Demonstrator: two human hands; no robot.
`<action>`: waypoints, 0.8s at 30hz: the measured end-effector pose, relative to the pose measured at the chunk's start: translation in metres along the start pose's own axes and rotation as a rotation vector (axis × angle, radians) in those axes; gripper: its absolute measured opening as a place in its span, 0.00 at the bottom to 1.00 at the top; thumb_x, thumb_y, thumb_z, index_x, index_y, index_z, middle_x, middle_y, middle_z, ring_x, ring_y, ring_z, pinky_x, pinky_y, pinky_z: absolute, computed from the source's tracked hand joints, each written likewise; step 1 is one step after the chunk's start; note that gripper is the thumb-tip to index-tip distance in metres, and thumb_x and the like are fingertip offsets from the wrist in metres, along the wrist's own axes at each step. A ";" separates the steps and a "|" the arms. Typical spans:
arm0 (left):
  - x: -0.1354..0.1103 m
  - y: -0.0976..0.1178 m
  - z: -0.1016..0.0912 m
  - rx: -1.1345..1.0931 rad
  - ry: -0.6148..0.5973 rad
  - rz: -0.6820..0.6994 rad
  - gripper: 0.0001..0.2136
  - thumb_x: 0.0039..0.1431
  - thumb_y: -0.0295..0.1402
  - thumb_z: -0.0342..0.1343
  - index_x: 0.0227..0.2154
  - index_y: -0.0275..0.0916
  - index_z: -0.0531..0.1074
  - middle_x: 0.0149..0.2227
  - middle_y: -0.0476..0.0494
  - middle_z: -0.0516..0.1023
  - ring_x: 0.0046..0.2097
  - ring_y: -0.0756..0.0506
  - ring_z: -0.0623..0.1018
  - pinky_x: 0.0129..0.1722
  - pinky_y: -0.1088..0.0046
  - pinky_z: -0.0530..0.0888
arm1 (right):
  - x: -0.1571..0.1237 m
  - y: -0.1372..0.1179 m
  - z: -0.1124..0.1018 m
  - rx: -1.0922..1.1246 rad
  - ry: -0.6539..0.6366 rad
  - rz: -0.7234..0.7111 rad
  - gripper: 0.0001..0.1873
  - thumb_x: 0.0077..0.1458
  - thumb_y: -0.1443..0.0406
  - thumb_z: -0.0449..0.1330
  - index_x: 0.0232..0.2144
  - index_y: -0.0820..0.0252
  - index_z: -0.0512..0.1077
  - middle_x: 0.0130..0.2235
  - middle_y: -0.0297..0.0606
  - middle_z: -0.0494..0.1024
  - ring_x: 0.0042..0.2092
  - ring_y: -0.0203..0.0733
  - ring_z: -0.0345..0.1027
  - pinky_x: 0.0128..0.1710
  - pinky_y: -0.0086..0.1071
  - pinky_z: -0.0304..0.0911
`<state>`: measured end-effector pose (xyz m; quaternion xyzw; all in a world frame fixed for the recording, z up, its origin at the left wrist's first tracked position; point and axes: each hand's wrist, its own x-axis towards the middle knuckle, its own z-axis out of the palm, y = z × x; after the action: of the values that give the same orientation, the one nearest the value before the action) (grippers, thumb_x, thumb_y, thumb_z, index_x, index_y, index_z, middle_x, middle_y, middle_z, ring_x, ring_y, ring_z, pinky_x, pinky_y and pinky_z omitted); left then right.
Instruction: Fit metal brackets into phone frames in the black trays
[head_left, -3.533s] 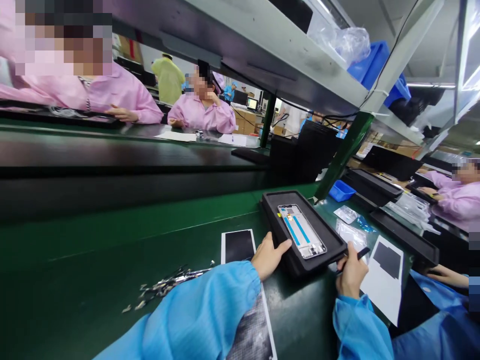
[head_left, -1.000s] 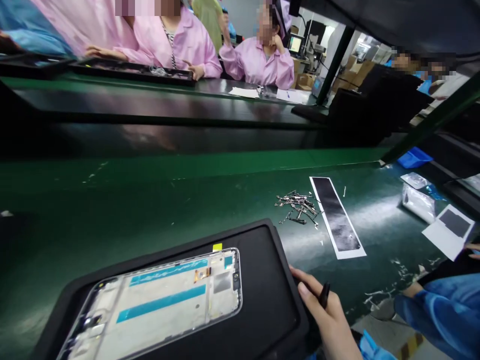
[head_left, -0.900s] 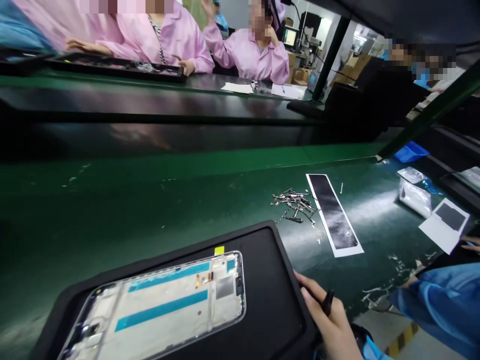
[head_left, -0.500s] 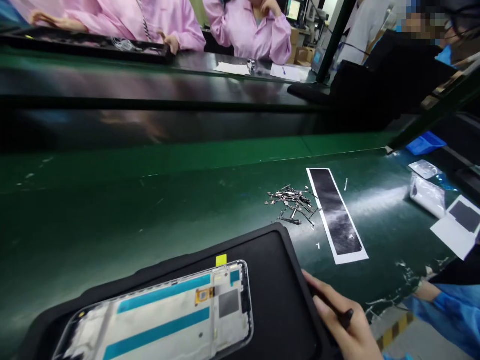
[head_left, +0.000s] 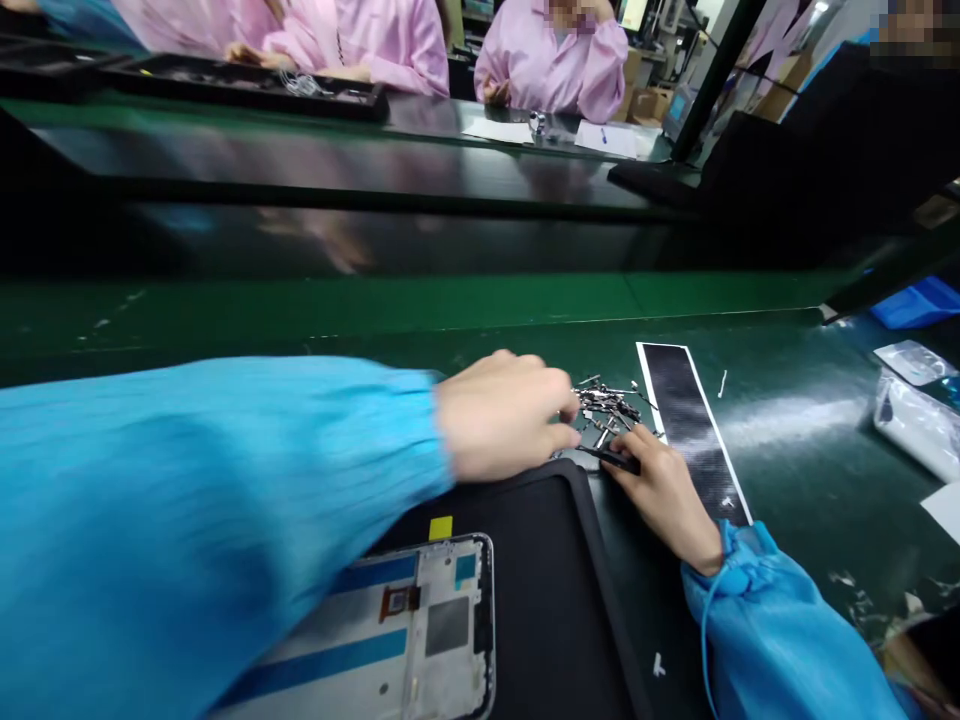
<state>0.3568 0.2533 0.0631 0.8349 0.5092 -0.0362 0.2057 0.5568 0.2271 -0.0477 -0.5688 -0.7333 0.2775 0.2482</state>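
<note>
while the right hand point(head_left: 666, 490) grips tweezers point(head_left: 613, 459), the left hand point(head_left: 504, 416) curls (hold unclear) near small parts point(head_left: 604, 402).

"And look at that left sleeve point(head_left: 187, 500): bright sky-blue cloth, broad and loose, softly creased!"

"Gathered in little puckers at the left cuff point(head_left: 433, 430), too, and past it a bare left hand point(head_left: 506, 418), slightly blurred."

"Over to the right sleeve point(head_left: 795, 640), same vivid blue, puffy with folds!"

"And here's the detail: a thin blue cord point(head_left: 706, 640) trailing from the bunched right cuff point(head_left: 739, 565), beside a bare right hand point(head_left: 667, 495)."
</note>
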 end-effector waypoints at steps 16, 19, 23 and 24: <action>0.051 0.026 0.047 -0.165 -0.021 0.191 0.09 0.57 0.31 0.50 0.35 0.42 0.76 0.37 0.46 0.78 0.42 0.43 0.75 0.40 0.71 0.66 | -0.008 0.004 -0.011 0.453 0.084 0.263 0.08 0.43 0.61 0.60 0.24 0.59 0.68 0.23 0.30 0.68 0.27 0.35 0.59 0.27 0.29 0.52; 0.051 0.027 0.051 -0.202 -0.021 0.244 0.08 0.53 0.27 0.53 0.30 0.42 0.77 0.33 0.47 0.78 0.41 0.43 0.75 0.40 0.71 0.65 | -0.010 0.000 -0.011 0.546 0.095 0.277 0.09 0.41 0.61 0.62 0.23 0.59 0.69 0.25 0.32 0.69 0.30 0.36 0.61 0.28 0.29 0.52; 0.050 0.026 0.052 -0.291 -0.003 0.204 0.08 0.51 0.25 0.52 0.27 0.39 0.77 0.30 0.47 0.78 0.36 0.46 0.74 0.36 0.74 0.65 | -0.011 -0.003 -0.013 0.654 0.113 0.307 0.11 0.40 0.60 0.65 0.26 0.60 0.71 0.26 0.33 0.70 0.27 0.33 0.59 0.24 0.27 0.50; 0.050 0.026 0.051 -0.324 0.000 0.179 0.08 0.51 0.25 0.52 0.27 0.38 0.77 0.30 0.48 0.78 0.35 0.47 0.74 0.33 0.75 0.65 | -0.011 -0.003 -0.013 0.677 0.120 0.318 0.12 0.39 0.60 0.65 0.28 0.60 0.72 0.25 0.32 0.70 0.25 0.32 0.58 0.22 0.27 0.48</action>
<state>0.4105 0.2652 0.0113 0.8329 0.4321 0.0648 0.3396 0.5663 0.2173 -0.0363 -0.5766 -0.4870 0.5054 0.4183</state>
